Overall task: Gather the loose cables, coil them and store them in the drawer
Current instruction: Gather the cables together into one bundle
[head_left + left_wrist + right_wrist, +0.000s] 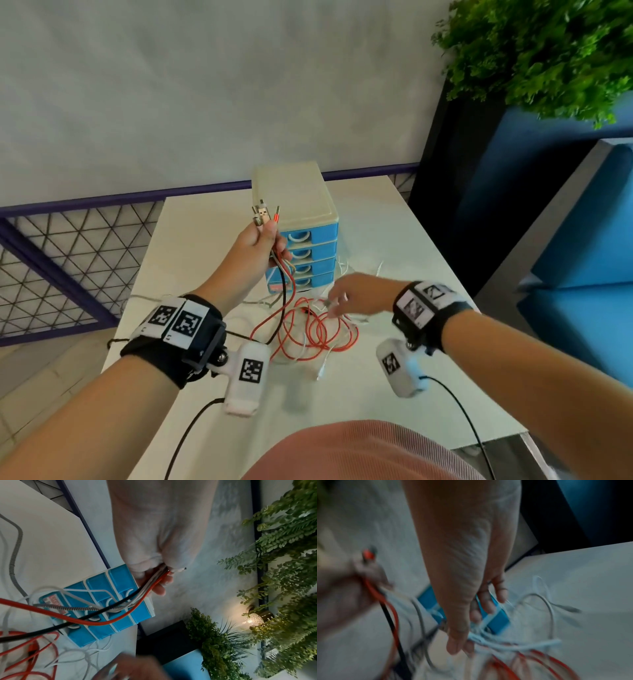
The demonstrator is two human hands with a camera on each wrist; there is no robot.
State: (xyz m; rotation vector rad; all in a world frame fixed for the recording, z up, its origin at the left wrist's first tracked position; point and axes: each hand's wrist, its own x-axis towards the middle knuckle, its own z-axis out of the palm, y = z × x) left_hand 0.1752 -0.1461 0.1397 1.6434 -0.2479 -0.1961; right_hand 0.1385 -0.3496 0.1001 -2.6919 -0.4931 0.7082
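Note:
My left hand point(263, 236) is raised in front of the drawer unit point(301, 212) and grips a bundle of cable ends point(263, 214), their plugs sticking up above the fist. Red, black, white and grey leads hang from the left hand point(154, 563) to a tangled pile of red cable point(318, 335) and white cable point(325, 363) on the table. My right hand point(342, 298) hovers over that pile with fingers loosely spread. It is blurred, and the right hand point(474, 616) seems to brush a white cable point(513, 645). All the blue drawers point(308, 253) are shut.
The white table point(205, 240) ends at a purple mesh railing point(68, 260) on the left. A grey braided cable point(147, 298) trails toward the left edge. Right of the table stand a black planter with a green plant point(541, 51) and blue seating point(582, 274).

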